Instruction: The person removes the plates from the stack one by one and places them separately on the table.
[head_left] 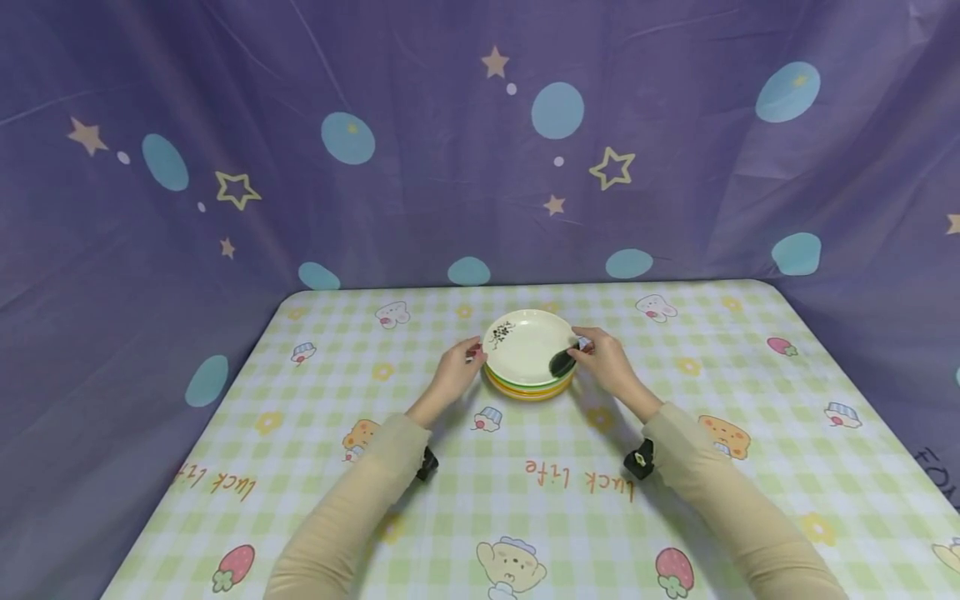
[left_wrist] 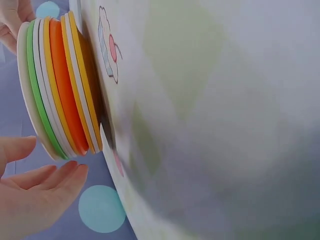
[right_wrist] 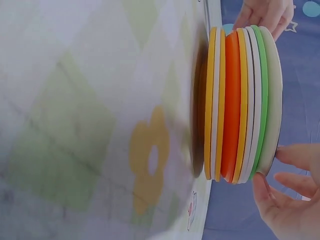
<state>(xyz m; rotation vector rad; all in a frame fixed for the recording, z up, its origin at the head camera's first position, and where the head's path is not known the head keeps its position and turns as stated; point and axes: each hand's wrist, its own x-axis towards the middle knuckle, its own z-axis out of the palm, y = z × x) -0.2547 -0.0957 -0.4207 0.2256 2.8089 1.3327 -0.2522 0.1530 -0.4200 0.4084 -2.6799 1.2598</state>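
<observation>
A stack of plates (right_wrist: 232, 110) stands toward the back middle of the table, with orange, yellow, white and green edges. On top lies a cream plate (head_left: 525, 350) with a small black floral print and a dark green patch near its right rim. My right hand (head_left: 606, 363) pinches that top plate at its right rim, thumb and finger on either side of the edge. On the opposite side is my left hand (head_left: 456, 371), fingers extended beside the stack; in the left wrist view they appear slightly apart from it, with the thumb near the top rim.
A pale green checked tablecloth (head_left: 517, 467) with printed cartoons covers the table. Behind it and at both sides hangs a purple curtain (head_left: 435, 200) with stars and blue spots. A dark wrist device (head_left: 640, 459) sits under the right sleeve.
</observation>
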